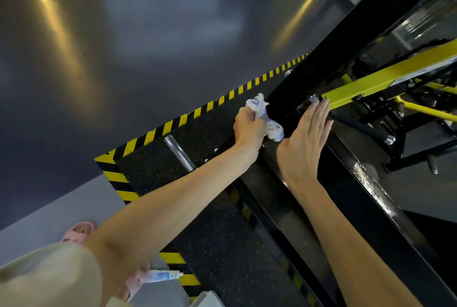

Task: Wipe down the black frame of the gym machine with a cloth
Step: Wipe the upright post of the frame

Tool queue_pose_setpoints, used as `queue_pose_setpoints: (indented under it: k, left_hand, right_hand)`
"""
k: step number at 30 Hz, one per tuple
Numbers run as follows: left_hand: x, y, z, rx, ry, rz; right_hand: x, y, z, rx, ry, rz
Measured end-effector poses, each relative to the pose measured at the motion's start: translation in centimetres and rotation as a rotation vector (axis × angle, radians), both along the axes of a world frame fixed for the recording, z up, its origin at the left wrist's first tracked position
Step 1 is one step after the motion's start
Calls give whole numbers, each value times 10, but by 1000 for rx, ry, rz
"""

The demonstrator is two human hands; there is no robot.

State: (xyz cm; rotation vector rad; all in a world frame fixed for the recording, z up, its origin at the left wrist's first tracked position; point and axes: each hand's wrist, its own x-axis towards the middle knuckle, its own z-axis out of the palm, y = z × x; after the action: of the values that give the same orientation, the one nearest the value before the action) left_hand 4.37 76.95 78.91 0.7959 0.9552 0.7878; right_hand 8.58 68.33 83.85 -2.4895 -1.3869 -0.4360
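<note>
Left hand (248, 127): fingers clenched round the cloth (259, 106), pressed to the black frame (363, 183). Right hand (305, 138) flat on frame, fingers straight. I'd press firmly, with long overlapping strokes.

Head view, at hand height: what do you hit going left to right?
grey floor → hazard tape → left hand → cloth → right hand → yellow bar
</note>
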Motion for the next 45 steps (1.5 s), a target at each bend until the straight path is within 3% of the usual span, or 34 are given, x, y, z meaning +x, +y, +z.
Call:
queue_pose_setpoints:
  k: [3, 7, 12, 14, 19, 21, 27, 32, 45]
  left_hand:
    - [-9, -1, -6, 46, 39, 3]
    - [-12, -4, -17, -122, 224, 11]
    - [-6, 13, 45, 164, -56, 14]
    - [-5, 17, 50, 203, -82, 12]
    - [-2, 3, 5, -69, 148, -11]
    - [4, 3, 13, -82, 169, -1]
    - [5, 10, 92, 85, 78, 26]
    - [9, 20, 167, 97, -75, 43]
    - [8, 51, 334, 254, -131, 24]
  right_hand:
    - [-1, 3, 6, -34, 24, 30]
    - [-4, 2, 10, -20, 25, 38]
    - [7, 8, 35, 33, 106, -13]
    - [4, 9, 39, 28, 80, 29]
    - [-10, 5, 40, -61, 66, 27]
    - [-10, 4, 48, -62, 37, 30]
    - [-9, 6, 98, -113, -21, 35]
    - [-15, 12, 141, 81, 24, -2]
    - [-32, 16, 264, 328, -145, 35]
